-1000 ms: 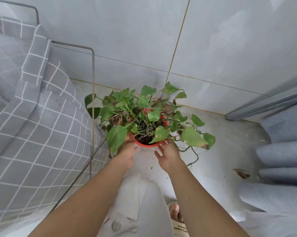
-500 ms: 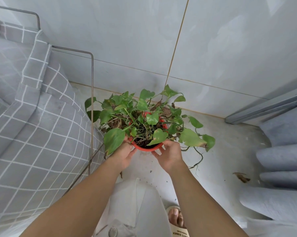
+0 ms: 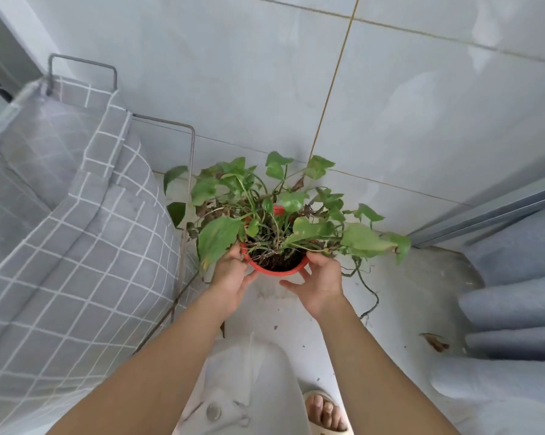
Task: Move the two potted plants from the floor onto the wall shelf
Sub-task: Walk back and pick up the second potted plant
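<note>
A red pot (image 3: 276, 269) with a leafy green trailing plant (image 3: 274, 208) is held above the floor in front of the tiled wall. My left hand (image 3: 230, 274) grips the pot's left rim and side. My right hand (image 3: 320, 282) cups its right side from below, fingers spread under the rim. A long vine (image 3: 367, 290) dangles from the right of the pot. No second potted plant and no wall shelf are in view.
A metal-framed rack (image 3: 188, 171) draped with grey checked fabric (image 3: 61, 240) stands close on the left. Grey folded curtain or cloth (image 3: 513, 312) fills the right. A sliding-door track (image 3: 484, 215) runs at right. Dry leaf (image 3: 434, 340) and dirt lie on the floor; my sandalled foot (image 3: 326, 412) is below.
Both hands have closed around the pot and raised it off the floor. The view has tilted up a little, showing more wall and rack.
</note>
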The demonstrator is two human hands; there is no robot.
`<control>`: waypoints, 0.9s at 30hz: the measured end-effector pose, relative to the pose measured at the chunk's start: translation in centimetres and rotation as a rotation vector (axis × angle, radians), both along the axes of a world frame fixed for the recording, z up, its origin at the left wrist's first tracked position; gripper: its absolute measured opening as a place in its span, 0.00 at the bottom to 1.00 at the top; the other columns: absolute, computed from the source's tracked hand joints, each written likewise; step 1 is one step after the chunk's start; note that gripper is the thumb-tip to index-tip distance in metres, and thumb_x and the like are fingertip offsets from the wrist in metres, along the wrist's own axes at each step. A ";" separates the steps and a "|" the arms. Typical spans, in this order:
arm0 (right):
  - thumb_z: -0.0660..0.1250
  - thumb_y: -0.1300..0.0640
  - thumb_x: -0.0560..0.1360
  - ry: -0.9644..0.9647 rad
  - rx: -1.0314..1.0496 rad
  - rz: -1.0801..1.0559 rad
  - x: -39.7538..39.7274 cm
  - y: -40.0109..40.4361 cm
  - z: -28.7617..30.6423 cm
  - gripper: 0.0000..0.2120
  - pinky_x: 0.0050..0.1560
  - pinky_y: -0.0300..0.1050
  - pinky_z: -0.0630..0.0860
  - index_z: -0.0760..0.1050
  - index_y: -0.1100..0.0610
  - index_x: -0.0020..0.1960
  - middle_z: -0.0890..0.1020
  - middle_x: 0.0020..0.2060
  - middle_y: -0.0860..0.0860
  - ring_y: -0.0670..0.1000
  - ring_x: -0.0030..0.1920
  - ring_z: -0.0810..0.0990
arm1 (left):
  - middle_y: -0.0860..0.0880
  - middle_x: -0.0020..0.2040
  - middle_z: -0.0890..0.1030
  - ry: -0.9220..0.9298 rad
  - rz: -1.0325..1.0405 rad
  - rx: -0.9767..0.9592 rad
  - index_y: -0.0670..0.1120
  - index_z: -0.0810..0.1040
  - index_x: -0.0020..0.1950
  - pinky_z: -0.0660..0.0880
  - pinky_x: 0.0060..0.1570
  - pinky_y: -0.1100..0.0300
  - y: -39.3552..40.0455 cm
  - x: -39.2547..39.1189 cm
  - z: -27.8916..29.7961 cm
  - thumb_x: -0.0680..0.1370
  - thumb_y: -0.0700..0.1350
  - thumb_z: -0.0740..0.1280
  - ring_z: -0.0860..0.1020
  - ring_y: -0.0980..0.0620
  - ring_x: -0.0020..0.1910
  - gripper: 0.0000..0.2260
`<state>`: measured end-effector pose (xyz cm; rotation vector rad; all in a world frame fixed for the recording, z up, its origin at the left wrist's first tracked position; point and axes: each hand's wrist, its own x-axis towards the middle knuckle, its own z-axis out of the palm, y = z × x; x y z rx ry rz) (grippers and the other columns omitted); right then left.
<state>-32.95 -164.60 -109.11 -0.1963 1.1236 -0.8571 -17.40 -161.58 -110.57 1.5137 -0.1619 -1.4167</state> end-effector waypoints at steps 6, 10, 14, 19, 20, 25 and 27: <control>0.57 0.57 0.78 0.079 -0.153 0.032 -0.7 -1.9 6.8 0.14 0.71 0.74 0.57 0.82 0.54 0.53 0.82 0.58 0.52 0.54 0.68 0.71 | 0.49 0.63 0.79 -0.070 -0.084 -0.127 0.50 0.77 0.64 0.72 0.65 0.50 -0.6 -0.3 6.3 0.80 0.27 0.48 0.76 0.53 0.60 0.27; 0.54 0.56 0.80 0.154 -0.249 0.025 -1.8 -2.8 11.7 0.14 0.73 0.69 0.56 0.78 0.52 0.48 0.83 0.54 0.50 0.53 0.62 0.76 | 0.55 0.57 0.82 -0.116 -0.109 -0.200 0.53 0.80 0.59 0.70 0.68 0.50 -1.4 -0.3 10.3 0.81 0.28 0.50 0.75 0.53 0.64 0.27; 0.53 0.56 0.82 0.176 -0.328 -0.045 -2.8 -3.3 15.9 0.16 0.69 0.63 0.59 0.80 0.51 0.52 0.83 0.55 0.46 0.50 0.58 0.78 | 0.58 0.63 0.80 -0.142 -0.136 -0.303 0.53 0.73 0.73 0.71 0.60 0.56 -2.1 -0.5 14.4 0.80 0.29 0.50 0.73 0.59 0.64 0.29; 0.52 0.54 0.84 0.177 -0.423 -0.073 -3.6 -2.9 19.7 0.15 0.69 0.63 0.57 0.78 0.46 0.58 0.82 0.60 0.44 0.53 0.63 0.76 | 0.66 0.51 0.84 -0.047 -0.090 -0.408 0.59 0.81 0.60 0.73 0.47 0.52 -2.6 -1.2 17.6 0.82 0.33 0.55 0.76 0.61 0.54 0.24; 0.52 0.54 0.84 0.175 -0.444 -0.071 -3.7 -2.7 20.3 0.15 0.69 0.64 0.58 0.78 0.46 0.58 0.81 0.62 0.44 0.55 0.64 0.75 | 0.64 0.56 0.84 -0.020 -0.093 -0.440 0.57 0.81 0.63 0.74 0.48 0.50 -2.6 -1.2 18.2 0.82 0.32 0.55 0.76 0.60 0.58 0.25; 0.54 0.53 0.84 0.149 -0.497 -0.075 -4.4 -1.0 21.4 0.15 0.70 0.62 0.60 0.79 0.48 0.58 0.82 0.62 0.44 0.54 0.65 0.76 | 0.56 0.68 0.79 0.045 -0.088 -0.501 0.50 0.77 0.70 0.67 0.63 0.28 -2.2 -1.3 19.5 0.81 0.30 0.55 0.72 0.50 0.71 0.25; 0.55 0.54 0.84 0.146 -0.513 -0.077 -4.5 -0.7 21.5 0.15 0.71 0.62 0.60 0.77 0.51 0.64 0.80 0.65 0.47 0.54 0.66 0.75 | 0.55 0.67 0.79 0.040 -0.087 -0.497 0.51 0.78 0.69 0.67 0.63 0.27 -1.9 -1.4 19.7 0.80 0.29 0.55 0.72 0.50 0.71 0.25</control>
